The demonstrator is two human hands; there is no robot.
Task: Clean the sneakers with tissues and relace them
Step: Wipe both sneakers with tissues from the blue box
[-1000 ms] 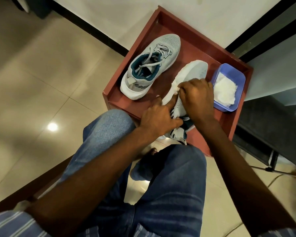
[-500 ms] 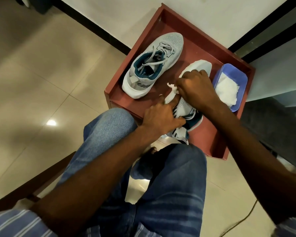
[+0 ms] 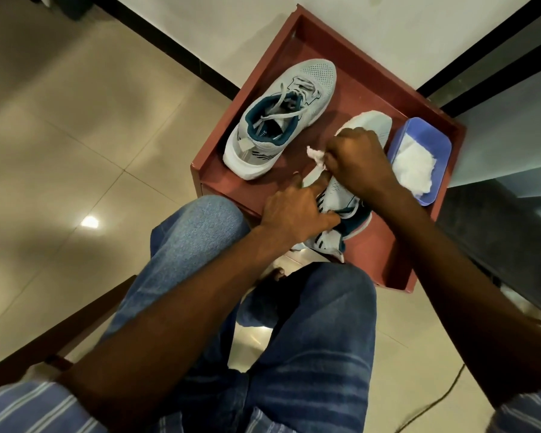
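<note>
Two grey sneakers with teal lining sit on a red-brown tray table (image 3: 369, 89). The left sneaker (image 3: 281, 117) stands upright with loose laces. The right sneaker (image 3: 334, 195) lies tilted on its side, sole edge toward the left. My left hand (image 3: 297, 210) grips its heel end and steadies it. My right hand (image 3: 356, 157) is closed over a crumpled white tissue (image 3: 316, 154) and presses it against the sneaker's sole edge near the toe. The hand hides most of the sneaker's middle.
A blue plastic tub (image 3: 419, 157) holding white tissues sits at the tray's right side. My knees in blue jeans (image 3: 310, 323) are just below the tray. Tiled floor lies to the left, a wall with dark skirting behind. A dark chair frame (image 3: 60, 335) runs lower left.
My right hand with the tissue has slid along the tilted sneaker toward its toe. My left hand has kept its hold near the heel.
</note>
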